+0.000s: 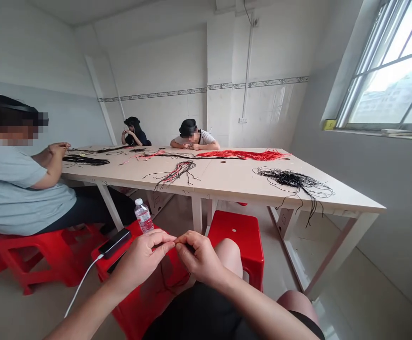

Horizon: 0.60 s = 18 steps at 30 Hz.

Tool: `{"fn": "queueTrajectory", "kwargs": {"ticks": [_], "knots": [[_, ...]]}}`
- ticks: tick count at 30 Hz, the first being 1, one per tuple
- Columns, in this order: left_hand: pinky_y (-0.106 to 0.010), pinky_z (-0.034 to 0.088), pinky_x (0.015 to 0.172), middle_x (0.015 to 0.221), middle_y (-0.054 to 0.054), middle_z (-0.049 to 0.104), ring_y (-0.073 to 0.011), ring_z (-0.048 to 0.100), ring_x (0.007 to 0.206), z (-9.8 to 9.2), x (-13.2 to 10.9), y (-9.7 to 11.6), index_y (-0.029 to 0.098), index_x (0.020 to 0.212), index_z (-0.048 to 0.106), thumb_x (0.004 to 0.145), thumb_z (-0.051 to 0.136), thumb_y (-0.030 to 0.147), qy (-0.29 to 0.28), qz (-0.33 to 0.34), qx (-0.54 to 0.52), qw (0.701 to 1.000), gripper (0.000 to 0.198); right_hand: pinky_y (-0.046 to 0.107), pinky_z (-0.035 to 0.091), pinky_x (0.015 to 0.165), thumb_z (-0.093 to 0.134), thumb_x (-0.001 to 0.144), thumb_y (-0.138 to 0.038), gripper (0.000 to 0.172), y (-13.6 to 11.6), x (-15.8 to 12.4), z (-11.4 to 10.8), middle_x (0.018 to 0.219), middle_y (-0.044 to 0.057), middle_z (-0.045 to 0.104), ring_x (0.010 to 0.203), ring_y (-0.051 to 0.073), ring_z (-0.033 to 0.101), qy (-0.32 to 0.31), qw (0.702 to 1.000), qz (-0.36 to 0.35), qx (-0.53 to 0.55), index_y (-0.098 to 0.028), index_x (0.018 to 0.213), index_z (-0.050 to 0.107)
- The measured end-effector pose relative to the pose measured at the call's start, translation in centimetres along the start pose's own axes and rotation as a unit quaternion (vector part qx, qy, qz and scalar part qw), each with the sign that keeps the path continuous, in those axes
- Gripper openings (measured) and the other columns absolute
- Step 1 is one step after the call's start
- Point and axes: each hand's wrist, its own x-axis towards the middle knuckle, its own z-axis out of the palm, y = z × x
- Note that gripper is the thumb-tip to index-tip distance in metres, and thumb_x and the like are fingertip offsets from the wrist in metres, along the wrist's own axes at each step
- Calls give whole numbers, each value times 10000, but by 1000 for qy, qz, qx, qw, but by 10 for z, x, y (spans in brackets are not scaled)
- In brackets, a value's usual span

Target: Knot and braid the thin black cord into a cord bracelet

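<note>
Left hand (138,259) and right hand (200,257) meet in a tight fingertip pinch above black shorts (191,314); a thin dark cord (166,278) seems held there, unclear. Close pinch suits fine cord.

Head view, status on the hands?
Left hand and right hand pinching together at the fingertips, thin dark cord hanging below. Black corded device just beside the left hand.

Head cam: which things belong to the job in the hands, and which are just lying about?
Job:
- left hand
- right hand
- black cord bundle
- red cord bundle
- red-and-black cord tangle

Lying about:
- plastic water bottle
- black device on white cable
- red stool
</note>
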Motion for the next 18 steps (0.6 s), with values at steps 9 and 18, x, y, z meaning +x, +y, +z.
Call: {"fn": "queueTrajectory", "kwargs": {"ticks": [9,18], "knots": [[-294,463,702,740,-17,602,-164,568,738,68,5,9,269,710,571,788,475,287,31,40,-7,999,125,256,430,604,508,797,-231,117,26,-29,-35,694,25,609,651,151,554,38,991,78,-98,-210,738,607],[-235,427,578,684,4,585,-131,546,647,110,22,13,211,728,573,747,543,388,-105,-111,-208,966,181,207,398,542,603,719,-278,111,39,-51,-82,653,-30,533,563,79,464,52,927,297,223,-176,688,569]]}}
